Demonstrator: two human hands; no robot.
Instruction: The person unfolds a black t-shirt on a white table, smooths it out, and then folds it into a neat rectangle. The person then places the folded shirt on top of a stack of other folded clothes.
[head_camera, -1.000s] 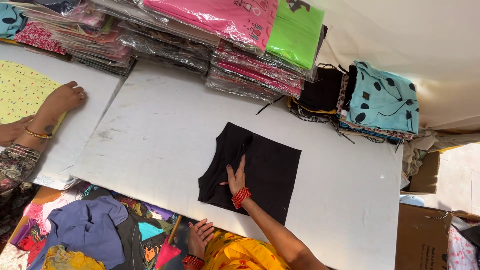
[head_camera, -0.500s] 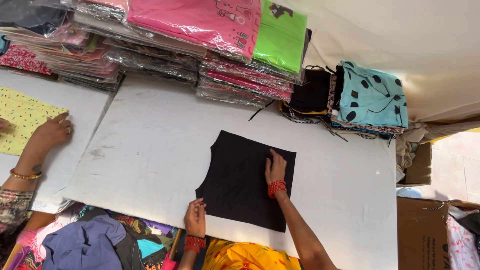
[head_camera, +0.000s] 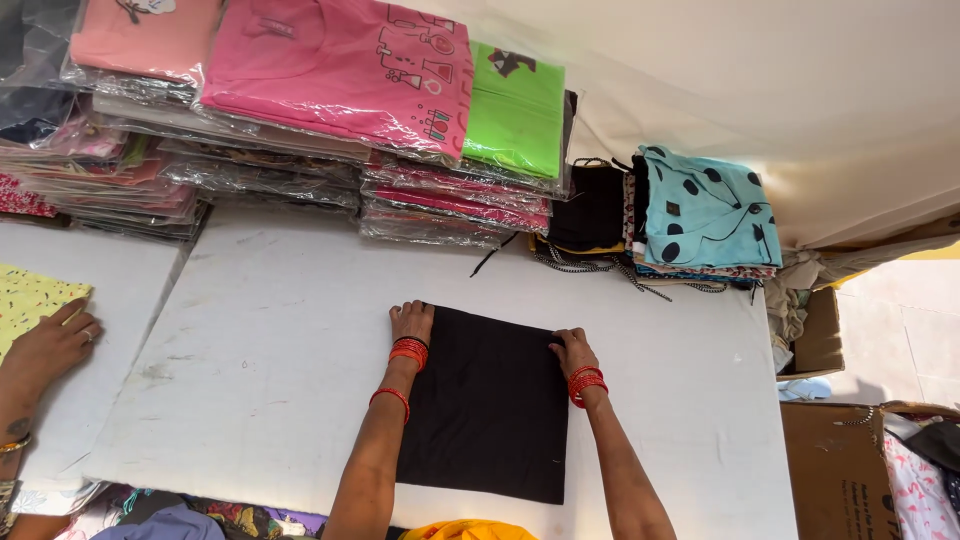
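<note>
Both grips lie open: left hand (head_camera: 412, 322) and right hand (head_camera: 571, 351) press the folded black garment's (head_camera: 490, 405) far corners, probably flattening it on the white counter (head_camera: 260, 340).

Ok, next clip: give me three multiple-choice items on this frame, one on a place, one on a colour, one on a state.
1. Where do the person's hands rest?
A. on the far corners of the black cloth
B. on the plastic-wrapped stacks
C. inside the cardboard box

2. What colour is the wrapped garment beside the pink one on top of the stacks?
A. white
B. bright green
C. purple

3. How does the black cloth lie?
A. crumpled in a heap
B. hanging off the table edge
C. folded flat into a rectangle

Answers:
1 A: the left hand and right hand press the far corners of the black cloth.
2 B: the green garment lies right of the pink garment.
3 C: it lies smooth with straight edges on the white table.
</note>
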